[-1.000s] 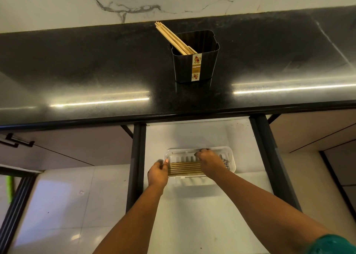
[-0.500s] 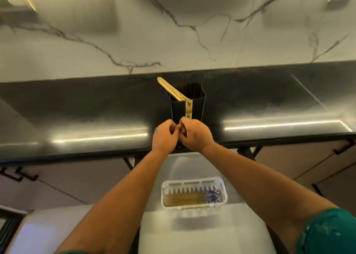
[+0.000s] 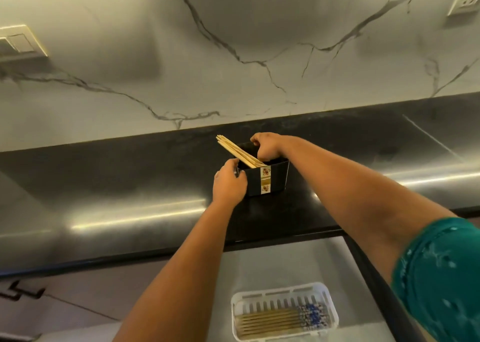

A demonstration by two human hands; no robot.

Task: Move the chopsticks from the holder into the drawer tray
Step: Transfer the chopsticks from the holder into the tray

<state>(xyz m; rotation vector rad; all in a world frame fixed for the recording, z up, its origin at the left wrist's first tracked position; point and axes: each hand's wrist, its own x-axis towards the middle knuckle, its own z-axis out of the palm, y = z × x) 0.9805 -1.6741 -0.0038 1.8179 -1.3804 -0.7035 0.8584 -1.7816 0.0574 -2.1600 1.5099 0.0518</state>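
Marbled wall (image 3: 181,63) with dark veins across the back, a switch plate (image 3: 18,43) at left, a socket (image 3: 465,1) at upper right. Below it a glossy black table (image 3: 104,175), streaked with light, wide bare stretches either side of the holder, front edge running just above the open drawer (image 3: 311,263). Pale drawer floor, dark frame along its right side, open room around the tray. White slotted tray (image 3: 284,313) near the drawer's front, holding a flat row of chopsticks, patterned ends to the right. Black holder (image 3: 267,180) standing on the table near its front edge, a floral strip down its face. Chopsticks (image 3: 239,152) in the holder, leaning up and left past the rim. Left grip (image 3: 228,183) curled against the holder's left wall, steadying it. Right grip (image 3: 267,147) dipped over the holder's mouth, fingers curled beside the chopsticks; cannot tell whether closed on any
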